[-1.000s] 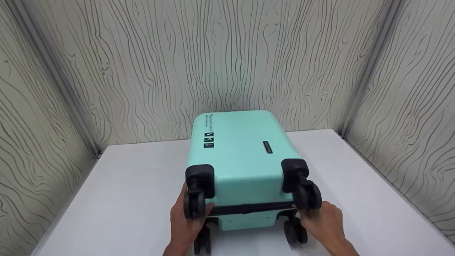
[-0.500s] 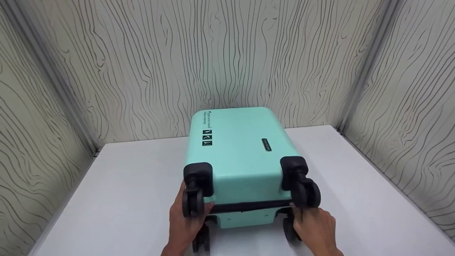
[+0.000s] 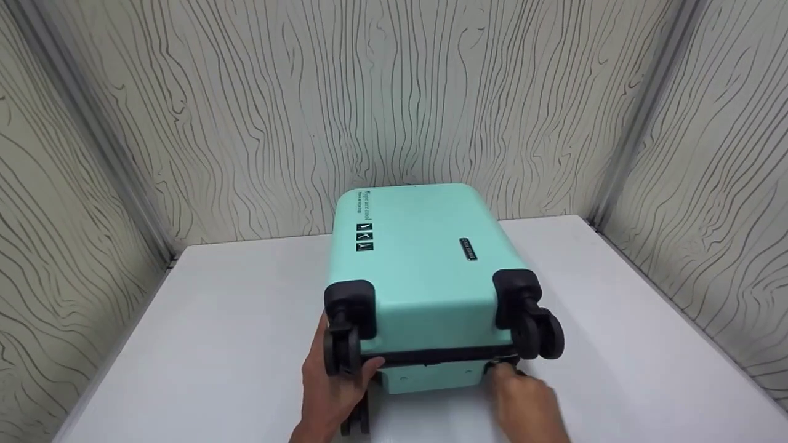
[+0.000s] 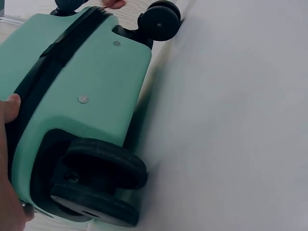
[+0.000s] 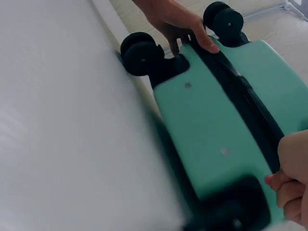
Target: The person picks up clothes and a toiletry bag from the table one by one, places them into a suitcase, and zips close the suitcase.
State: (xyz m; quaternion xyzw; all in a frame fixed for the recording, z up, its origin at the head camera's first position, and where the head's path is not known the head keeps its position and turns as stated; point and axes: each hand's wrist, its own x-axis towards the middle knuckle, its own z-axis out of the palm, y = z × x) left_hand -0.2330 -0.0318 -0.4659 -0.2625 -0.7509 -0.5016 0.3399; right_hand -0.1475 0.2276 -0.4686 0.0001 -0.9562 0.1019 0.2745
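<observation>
A mint-green suitcase (image 3: 425,246) lies flat on the white table, its black wheels facing me. Along its near end runs a black zipper band (image 3: 437,355). My left hand (image 3: 332,381) grips the left corner, thumb (image 4: 13,103) on the band and fingers round the side, partly hidden behind a wheel (image 3: 341,351). At the right end of the band, my right hand (image 3: 526,400) has its fingers (image 5: 291,192) curled and pinches at the zipper; the zipper pull itself is covered by the fingers. The right hand is blurred in the head view.
The white table (image 3: 234,320) reaches out on both sides of the suitcase. Wood-patterned panels (image 3: 258,123) stand behind and at both sides, joined by grey corner posts (image 3: 640,117). The suitcase's far end lies close to the back panel.
My right hand has moved left and inward along the suitcase's end, from beside the right wheel to below the band. The left hand keeps its grip; the suitcase shifts only slightly in view.
</observation>
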